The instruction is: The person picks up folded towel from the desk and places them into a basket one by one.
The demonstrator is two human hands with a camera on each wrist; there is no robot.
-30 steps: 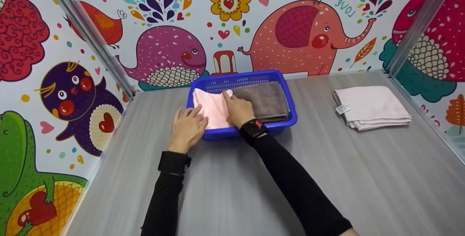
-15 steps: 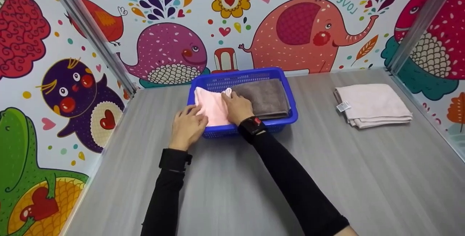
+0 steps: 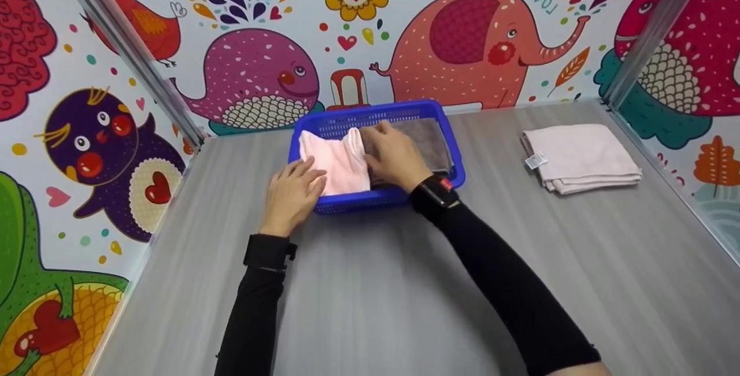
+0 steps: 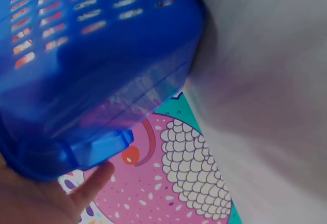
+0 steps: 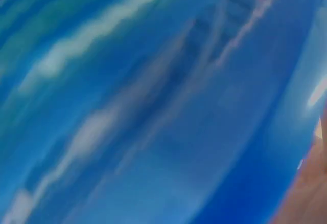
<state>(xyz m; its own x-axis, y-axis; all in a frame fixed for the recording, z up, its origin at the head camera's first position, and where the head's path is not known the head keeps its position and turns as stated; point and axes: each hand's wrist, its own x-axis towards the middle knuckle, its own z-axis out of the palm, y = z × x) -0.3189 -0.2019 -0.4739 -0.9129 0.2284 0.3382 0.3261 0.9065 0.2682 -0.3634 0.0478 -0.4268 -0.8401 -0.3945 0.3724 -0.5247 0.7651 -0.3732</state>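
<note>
Hands, head view: left hand [image 3: 292,191] flat on pink towel [image 3: 335,159] at blue basket [image 3: 404,111] corner, right hand [image 3: 394,153] spread on grey towel [image 3: 430,136] inside | left wrist: basket wall close | right wrist: blue blur, cannot tell | risk: pressing could slide basket along counter [image 3: 376,283], rumpling folds

A grey wood-grain table [image 3: 404,306] fills the view. Cartoon-animal wallpaper [image 3: 260,75] covers the walls from 9 to 3 o'clock, with silver metal corner posts [image 3: 124,52] standing at 10 and 2 o'clock. The light is even.
</note>
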